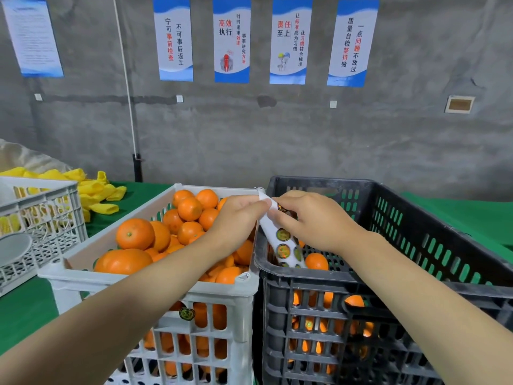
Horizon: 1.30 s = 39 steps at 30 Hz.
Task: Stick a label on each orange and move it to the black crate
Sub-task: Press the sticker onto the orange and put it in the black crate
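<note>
While over rims [319,275], hands [238,218] [313,222] on strip [281,241]

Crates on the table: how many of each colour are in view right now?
White crates: 2
Black crate: 1
Total: 3

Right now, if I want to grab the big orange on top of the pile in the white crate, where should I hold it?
Probably from straight above. The big orange sits on top of the pile in the white crate, and its upper half is bare. Wrap your fingers round its wide middle, left and right, because other oranges crowd it lower down.
</note>
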Motion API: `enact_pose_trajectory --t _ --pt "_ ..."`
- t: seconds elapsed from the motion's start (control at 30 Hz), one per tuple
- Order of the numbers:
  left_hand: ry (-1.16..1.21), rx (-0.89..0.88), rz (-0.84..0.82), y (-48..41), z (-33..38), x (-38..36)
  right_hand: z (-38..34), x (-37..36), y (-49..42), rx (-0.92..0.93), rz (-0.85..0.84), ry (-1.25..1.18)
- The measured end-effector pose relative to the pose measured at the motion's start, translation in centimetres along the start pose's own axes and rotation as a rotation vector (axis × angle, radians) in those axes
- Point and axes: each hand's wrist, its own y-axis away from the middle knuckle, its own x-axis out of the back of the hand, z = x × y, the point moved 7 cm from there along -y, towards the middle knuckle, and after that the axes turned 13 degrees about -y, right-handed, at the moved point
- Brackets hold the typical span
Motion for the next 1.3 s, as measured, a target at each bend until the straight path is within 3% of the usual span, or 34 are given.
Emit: enact_pose_trajectory --t 0.13,0.37,0.93,1.3 --pt "-0.081 -0.012 0.073 -0.05 0.24 0.51 -0.48 -0.3 -0.14 -0.009 -0.01 0.068" --pt "-0.142 -0.05 0.116 0.24 0.79 0.71 -0.64 0.02 -0.03 0.017 0.045 -0.021" --pt "-0.096 -0.052 0.109 0.17 0.45 0.79 -0.77 -0.45 -0.38 0.048 0.023 -0.025" --pt "-0.067 -0.037 0.036 0.09 0.09 0.23 -0.14 -0.21 -0.42 -0.027 0.049 0.021"
